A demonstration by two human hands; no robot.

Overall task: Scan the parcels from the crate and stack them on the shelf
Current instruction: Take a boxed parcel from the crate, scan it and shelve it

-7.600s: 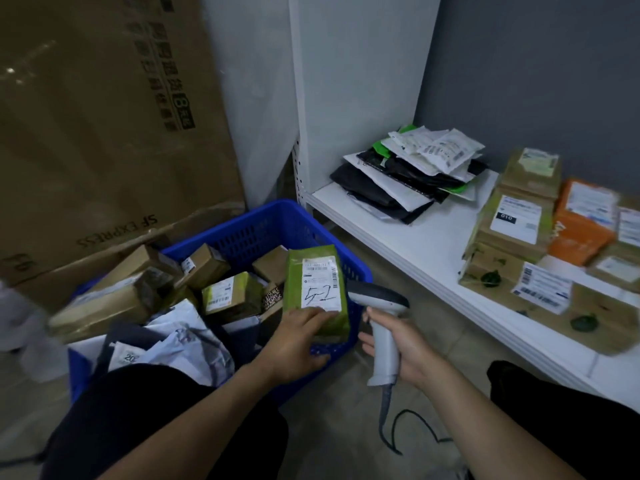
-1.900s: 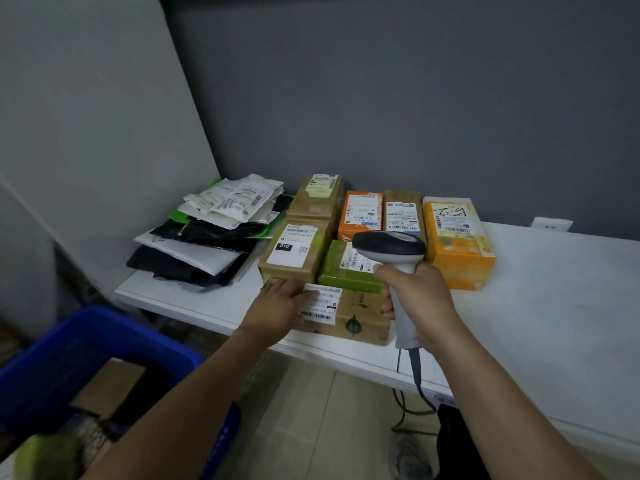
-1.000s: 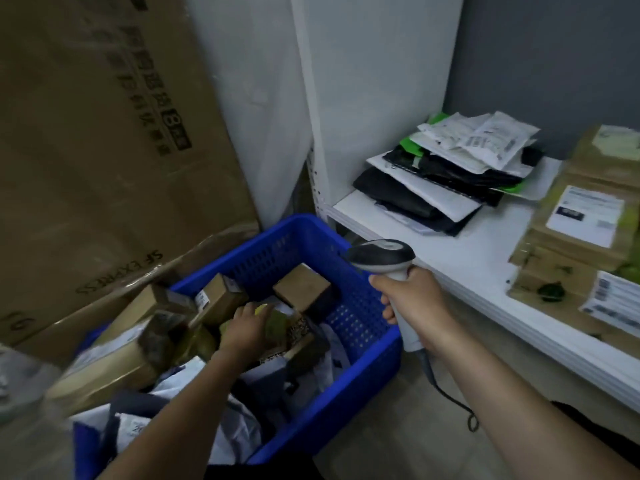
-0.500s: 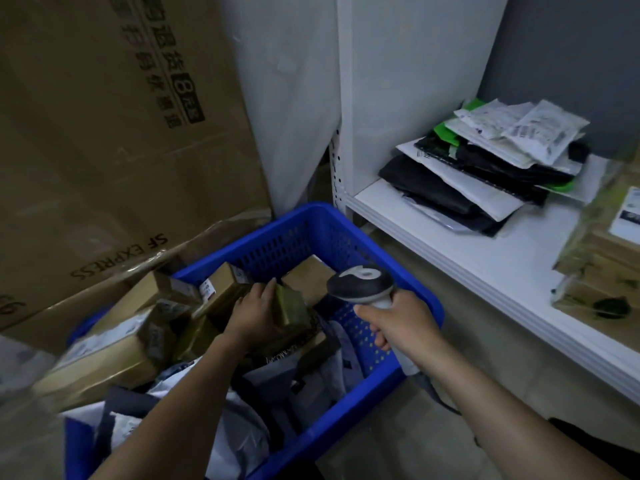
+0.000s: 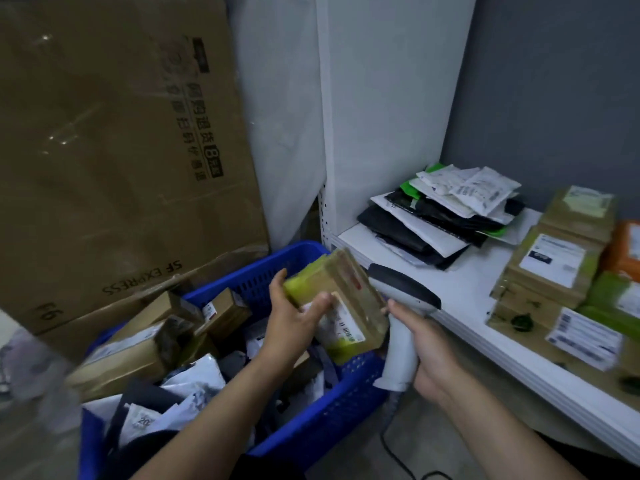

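Note:
My left hand [image 5: 292,322] grips a green and brown box parcel [image 5: 341,299] with a white barcode label, lifted and tilted above the right end of the blue crate [image 5: 322,415]. My right hand [image 5: 420,344] holds the grey handheld scanner [image 5: 401,317] by its handle, its head just right of the parcel. The crate holds several brown boxes [image 5: 138,344] and soft mailer bags [image 5: 194,386]. The white shelf [image 5: 460,296] runs along the right.
On the shelf lie a pile of black and white mailer bags [image 5: 443,213] and stacked brown, green and orange boxes [image 5: 561,268]. A large cardboard box [image 5: 114,147] leans behind the crate. The scanner cable [image 5: 394,455] trails on the tiled floor.
My left hand has lifted the green parcel out of the crate and brought it up next to the scanner. My right hand has shifted slightly right with the scanner.

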